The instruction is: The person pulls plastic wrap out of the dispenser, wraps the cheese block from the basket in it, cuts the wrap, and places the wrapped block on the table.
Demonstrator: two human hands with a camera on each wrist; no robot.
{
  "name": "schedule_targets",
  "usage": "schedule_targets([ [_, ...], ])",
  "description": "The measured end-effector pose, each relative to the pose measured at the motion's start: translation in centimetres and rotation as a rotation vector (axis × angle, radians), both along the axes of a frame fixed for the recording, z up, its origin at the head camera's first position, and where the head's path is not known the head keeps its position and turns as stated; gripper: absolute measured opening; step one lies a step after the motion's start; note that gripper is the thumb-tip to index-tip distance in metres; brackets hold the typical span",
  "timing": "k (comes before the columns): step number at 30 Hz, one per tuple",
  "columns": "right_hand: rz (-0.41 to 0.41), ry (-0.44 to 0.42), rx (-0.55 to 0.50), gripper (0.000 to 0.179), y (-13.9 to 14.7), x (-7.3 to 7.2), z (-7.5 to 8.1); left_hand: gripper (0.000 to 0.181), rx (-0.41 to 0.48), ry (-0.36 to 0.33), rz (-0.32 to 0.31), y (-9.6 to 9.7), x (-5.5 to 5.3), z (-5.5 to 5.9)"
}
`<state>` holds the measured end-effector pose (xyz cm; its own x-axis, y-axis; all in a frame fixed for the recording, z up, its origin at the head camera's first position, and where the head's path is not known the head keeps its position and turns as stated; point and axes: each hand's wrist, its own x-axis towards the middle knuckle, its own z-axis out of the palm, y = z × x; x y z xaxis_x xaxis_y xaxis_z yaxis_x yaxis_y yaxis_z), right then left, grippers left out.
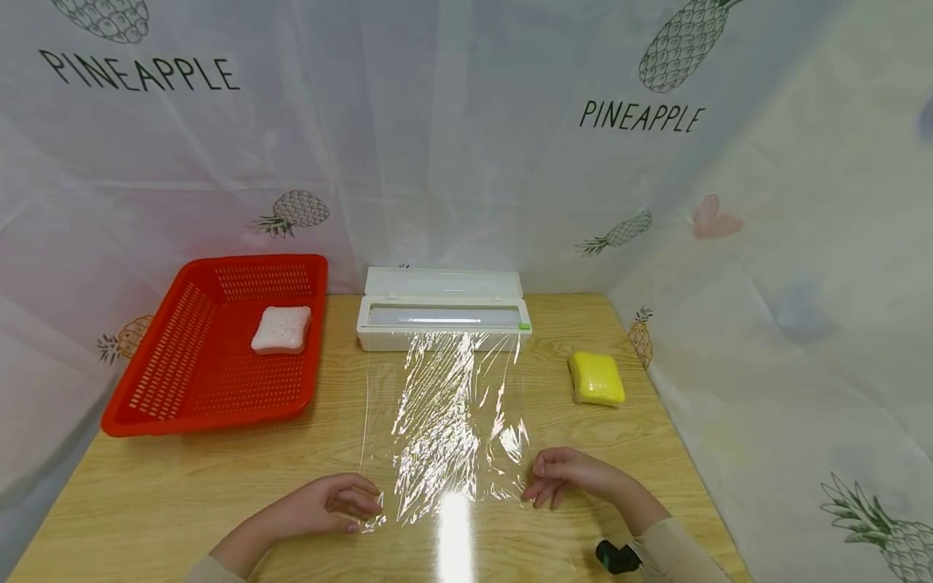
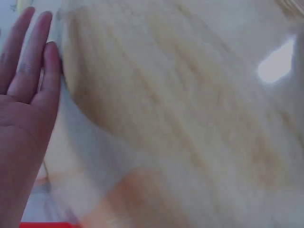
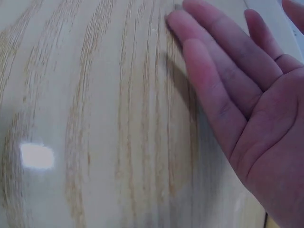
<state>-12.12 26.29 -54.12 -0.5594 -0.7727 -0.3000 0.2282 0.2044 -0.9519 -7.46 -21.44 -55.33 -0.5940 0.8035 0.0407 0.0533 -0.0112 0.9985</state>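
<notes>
flanking the near end of the clear film (image 1: 437, 421), your hands hold nothing: the wrist views show the left hand (image 1: 321, 510) and the right hand (image 1: 572, 474) with bare palms and fingers loosely extended. the film spreads over the worktop (image 1: 182, 502), running from the white dispenser (image 1: 441, 300) toward you, its near corners beside your fingertips; whether skin and film touch, i can't tell.

expect it to weigh next to nothing, limp and slick, likely to cling to itself and to your skin. with those creases, it could well bunch or tear if pulled unevenly. you'd best take hold at the two near corners, pinching each between thumb and forefinger. the yellow block (image 1: 598, 378) sits apart, to the film's right.
</notes>
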Motion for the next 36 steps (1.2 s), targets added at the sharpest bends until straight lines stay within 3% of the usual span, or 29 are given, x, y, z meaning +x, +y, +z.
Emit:
schedule_targets([
  [4,0.005,0.042,0.046,0.033,-0.3,-0.5,1.2,0.045,-0.059,-0.018,0.016,-0.5,-0.3,1.2],
  [8,-0.047,0.156,0.085,0.029,-1.1,-1.6,3.4,0.047,-0.166,0.086,0.054,-1.1,-1.5,4.0],
  [15,-0.144,0.314,-0.027,0.039,-3.9,-3.9,7.3,0.048,-0.369,0.277,0.172,-2.2,-4.8,10.3],
  [20,-0.191,0.337,-0.124,0.045,-7.1,-5.2,9.0,0.051,-0.453,0.31,0.287,-3.8,-7.5,13.1],
  [26,-0.231,0.339,-0.132,0.046,-10.6,-6.0,9.4,0.046,-0.506,0.288,0.411,-6.0,-10.7,14.3],
  [32,-0.266,0.351,-0.134,0.047,-13.6,-6.0,8.9,0.05,-0.558,0.335,0.515,-8.1,-13.2,14.8],
  [36,-0.277,0.361,-0.147,0.042,-15.6,-6.0,7.8,0.054,-0.613,0.324,0.556,-9.6,-15.2,14.6],
])
